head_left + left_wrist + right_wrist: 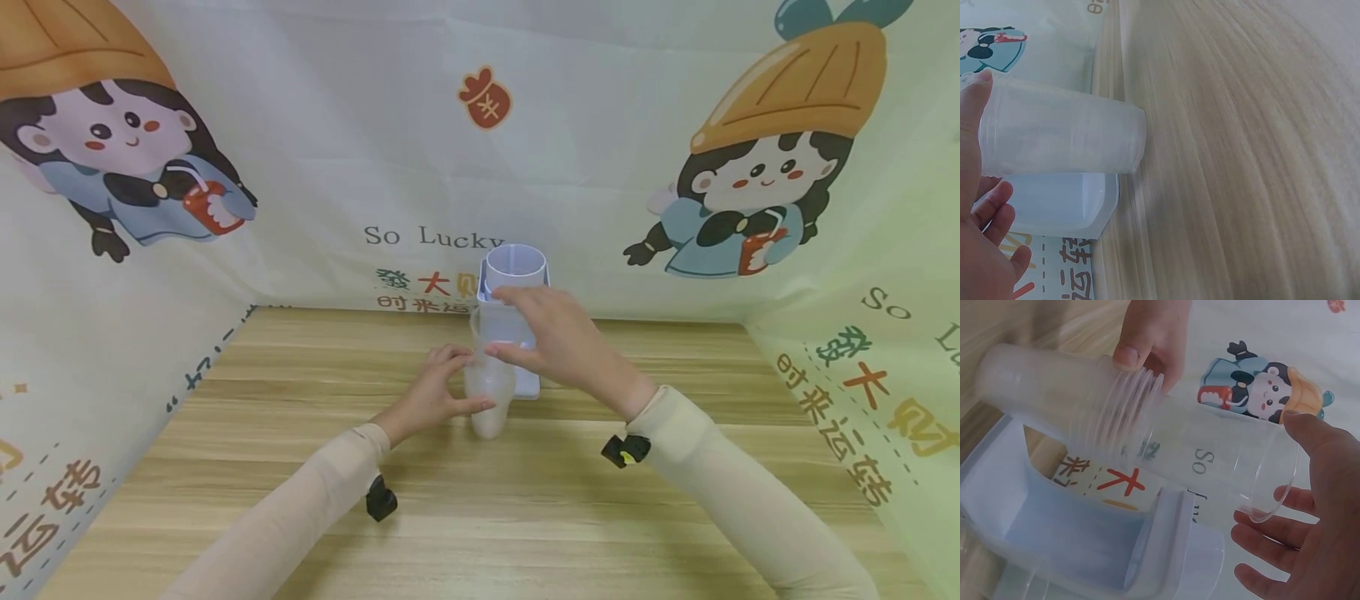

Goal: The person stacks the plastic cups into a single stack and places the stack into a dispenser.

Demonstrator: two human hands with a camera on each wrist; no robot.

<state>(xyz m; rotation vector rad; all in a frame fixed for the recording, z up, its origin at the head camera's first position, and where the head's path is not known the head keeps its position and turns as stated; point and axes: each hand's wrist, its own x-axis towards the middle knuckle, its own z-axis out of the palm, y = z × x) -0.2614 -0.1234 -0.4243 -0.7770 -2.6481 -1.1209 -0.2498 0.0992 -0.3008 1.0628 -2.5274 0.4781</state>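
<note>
A stack of nested clear plastic cups (pixel 491 392) stands nearly upright over the table, rims upward. My left hand (pixel 431 396) grips it from the left, thumb and fingers around the rims. Above the nested rims, a single clear cup (pixel 1222 459) sticks well out of the stack, its lower end inside it. My right hand (pixel 558 342) holds that cup near its open rim, thumb on one side and fingers on the other. Directly behind is a pale blue cup holder (pixel 517 262) with a round tube at its top and an open front.
The wood-grain table (pixel 600 508) spreads around the hands. Behind the holder hangs a printed cloth backdrop (pixel 337 150), which also walls off the left and right sides. Each sleeve carries a black wrist camera, such as the left one (pixel 381 498).
</note>
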